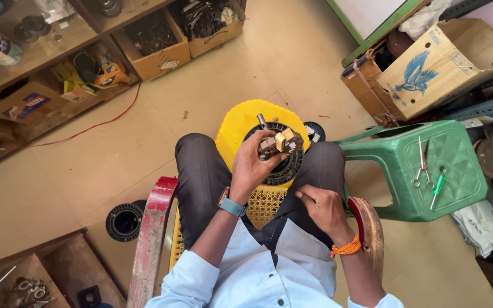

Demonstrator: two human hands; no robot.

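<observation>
Fingers of the left hand (252, 165) are clamped on a small round motor part (281, 142) with a tan block on top. The part sits above a black ribbed ring (283, 168), which rests on a yellow plastic stool (241, 122) between the knees. The right hand (323, 208) lies on the thigh at five o'clock from the part, fingers curled together; I cannot tell if it holds something thin. The left hand is nearer. A short metal shaft (261, 121) sticks up at eleven o'clock. On the green stool (406, 171), at three o'clock, lie one pair of scissors (422, 168) and one green screwdriver (437, 188). One more black ring (124, 219) lies on the floor at eight o'clock.
</observation>
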